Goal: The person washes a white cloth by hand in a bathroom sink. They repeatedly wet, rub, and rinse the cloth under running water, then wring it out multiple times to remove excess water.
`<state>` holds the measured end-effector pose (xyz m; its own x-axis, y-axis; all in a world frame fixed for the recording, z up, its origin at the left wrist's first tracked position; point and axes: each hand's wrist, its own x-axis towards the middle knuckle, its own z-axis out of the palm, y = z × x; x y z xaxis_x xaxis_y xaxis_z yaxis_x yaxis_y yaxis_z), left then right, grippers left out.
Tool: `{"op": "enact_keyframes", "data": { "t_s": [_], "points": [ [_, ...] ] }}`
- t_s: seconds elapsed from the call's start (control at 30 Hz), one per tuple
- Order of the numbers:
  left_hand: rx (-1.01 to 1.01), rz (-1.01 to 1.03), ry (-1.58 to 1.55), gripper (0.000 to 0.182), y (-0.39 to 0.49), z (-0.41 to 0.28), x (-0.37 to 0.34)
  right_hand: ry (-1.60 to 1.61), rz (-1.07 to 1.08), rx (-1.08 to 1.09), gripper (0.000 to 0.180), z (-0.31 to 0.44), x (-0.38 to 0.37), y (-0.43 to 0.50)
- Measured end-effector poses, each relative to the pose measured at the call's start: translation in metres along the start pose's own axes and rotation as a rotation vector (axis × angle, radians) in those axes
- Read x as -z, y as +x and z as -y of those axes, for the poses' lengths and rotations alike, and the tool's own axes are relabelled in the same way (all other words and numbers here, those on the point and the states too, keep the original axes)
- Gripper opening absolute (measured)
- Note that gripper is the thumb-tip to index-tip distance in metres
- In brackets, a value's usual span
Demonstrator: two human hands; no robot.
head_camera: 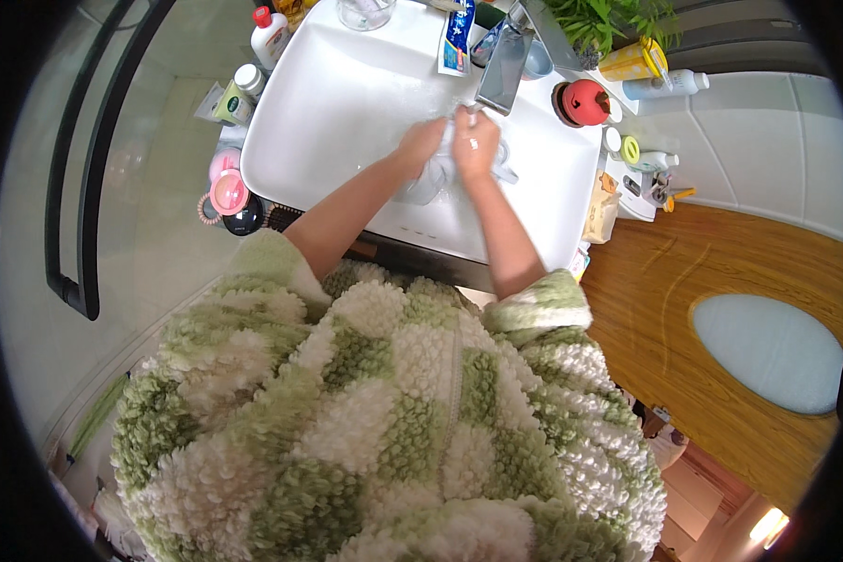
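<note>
Both my hands are over a white washbasin (316, 140), just below the square metal faucet (506, 74). My left hand (421, 144) is closed on a pale, wet, translucent item (428, 179) whose exact kind I cannot tell. Close beside it, my right hand (475, 144) grips an upper part of the same pale item under the spout. Part of the item hangs below my hands towards the basin floor, and a pale strap-like end shows to the right of my right hand. Water glistens on my right hand. The fingers' far sides are hidden.
On the basin's back rim lie a toothpaste tube (456, 42) and a clear glass dish (365, 12). A red round container (585, 102) stands at the right rim. Bottles, a white-lidded jar (249, 79) and a pink compact (229, 192) line the left side. A wooden door (646, 281) is at right.
</note>
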<state>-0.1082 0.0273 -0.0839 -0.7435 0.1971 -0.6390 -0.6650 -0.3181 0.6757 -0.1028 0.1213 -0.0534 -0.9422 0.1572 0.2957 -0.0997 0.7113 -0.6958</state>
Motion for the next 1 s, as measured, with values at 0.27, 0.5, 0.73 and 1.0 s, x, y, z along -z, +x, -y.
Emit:
{"op": "enact_keyframes", "data": {
  "t_s": [0.27,0.5,0.73,1.0],
  "points": [
    [-0.509,0.122,0.988,0.053,-0.055,-0.033,0.020,-0.409,0.204,0.008,0.044,-0.009,0.111,0.010],
    [-0.922,0.342,1.363,0.050,-0.074,-0.032,0.039,-0.614,0.293,0.126,0.040,0.002,0.147,-0.029],
    [-0.748,0.404,1.378,0.059,-0.083,-0.016,0.051,-0.761,0.829,0.039,0.060,-0.003,0.138,-0.023],
    [-0.784,0.546,1.623,0.052,-0.081,-0.009,0.039,-0.334,0.953,0.499,0.024,-0.041,0.034,0.027]
  ]
}}
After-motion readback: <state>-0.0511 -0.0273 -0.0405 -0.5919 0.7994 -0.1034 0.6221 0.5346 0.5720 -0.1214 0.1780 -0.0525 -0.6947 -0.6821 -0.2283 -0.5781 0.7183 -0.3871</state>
